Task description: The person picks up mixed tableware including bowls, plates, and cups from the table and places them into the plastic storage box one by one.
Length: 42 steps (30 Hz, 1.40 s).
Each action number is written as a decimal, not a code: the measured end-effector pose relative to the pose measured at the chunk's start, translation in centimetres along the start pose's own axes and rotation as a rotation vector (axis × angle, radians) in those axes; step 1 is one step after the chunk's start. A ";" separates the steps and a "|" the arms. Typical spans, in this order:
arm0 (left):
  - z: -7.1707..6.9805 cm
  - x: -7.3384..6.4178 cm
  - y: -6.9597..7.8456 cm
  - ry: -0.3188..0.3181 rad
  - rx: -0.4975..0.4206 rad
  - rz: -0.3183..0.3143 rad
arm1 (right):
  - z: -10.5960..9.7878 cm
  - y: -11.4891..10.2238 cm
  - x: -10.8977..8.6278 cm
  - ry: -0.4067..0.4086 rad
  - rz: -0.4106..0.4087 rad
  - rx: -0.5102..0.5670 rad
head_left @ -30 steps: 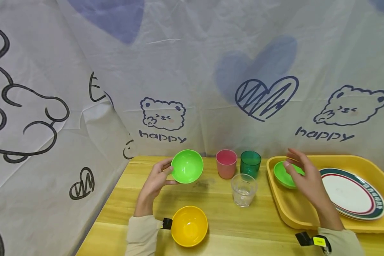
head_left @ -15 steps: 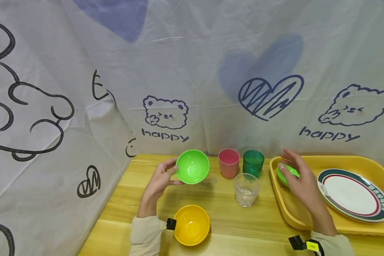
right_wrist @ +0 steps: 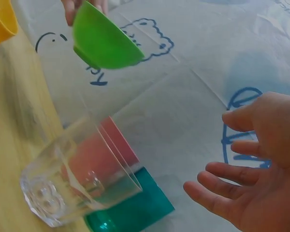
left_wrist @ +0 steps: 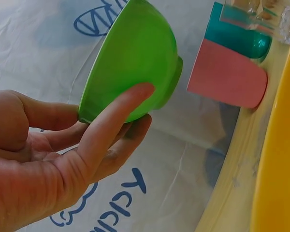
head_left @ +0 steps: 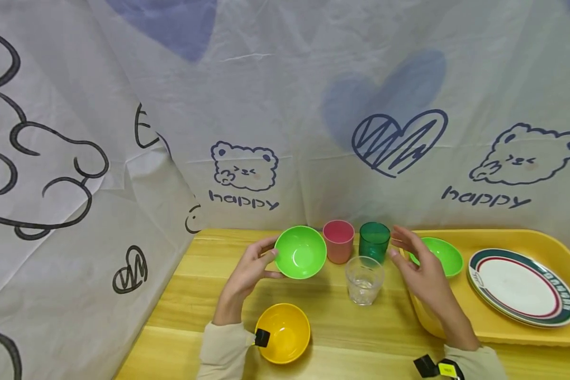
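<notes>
My left hand (head_left: 253, 265) grips a light green bowl (head_left: 301, 253) by its side, tilted so the inside faces me. In the left wrist view the thumb is at the bowl's rim and fingers lie along its outer wall. My right hand (head_left: 420, 264) is held in the air with its fingers apart and nothing in them, near the dark green cup (head_left: 374, 243) and the tray's left edge. A pink cup (head_left: 339, 243) stands right beside the held bowl. In front of the cups is a clear glass (head_left: 363, 282). A yellow bowl (head_left: 285, 333) sits at the front.
On the right lies a yellow tray (head_left: 480, 333) bearing a second green bowl (head_left: 443, 256) and a white plate (head_left: 522, 286) with a dark green and red border. A printed cloth (head_left: 304, 105) hangs behind the wooden table (head_left: 171, 316).
My left hand has carried the green bowl to the right, closer to the pink cup. My right hand has moved left from over the tray's green bowl toward the dark green cup.
</notes>
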<state>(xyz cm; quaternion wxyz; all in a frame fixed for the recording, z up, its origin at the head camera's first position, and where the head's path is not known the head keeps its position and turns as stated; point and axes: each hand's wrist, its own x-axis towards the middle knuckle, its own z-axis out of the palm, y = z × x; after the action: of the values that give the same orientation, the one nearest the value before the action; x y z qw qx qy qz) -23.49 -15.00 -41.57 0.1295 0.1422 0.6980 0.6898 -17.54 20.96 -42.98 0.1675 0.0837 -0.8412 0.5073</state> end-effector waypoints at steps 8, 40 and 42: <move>1.0 0.1 -0.1 -0.058 0.008 -0.009 | 1.4 -0.7 -0.2 -0.048 -0.007 0.019; 4.0 0.7 -0.8 -0.197 0.074 -0.031 | 5.6 -1.2 -1.0 -0.188 -0.056 0.220; 4.2 0.7 -0.9 -0.199 0.072 -0.035 | 5.8 -1.2 -1.0 -0.196 -0.064 0.224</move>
<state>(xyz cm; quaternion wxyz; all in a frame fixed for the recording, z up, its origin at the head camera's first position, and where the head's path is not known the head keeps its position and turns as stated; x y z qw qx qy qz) -22.55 -10.87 -42.47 0.2050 0.2022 0.7085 0.6443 -17.36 15.25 -44.81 0.0904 0.1779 -0.7886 0.5816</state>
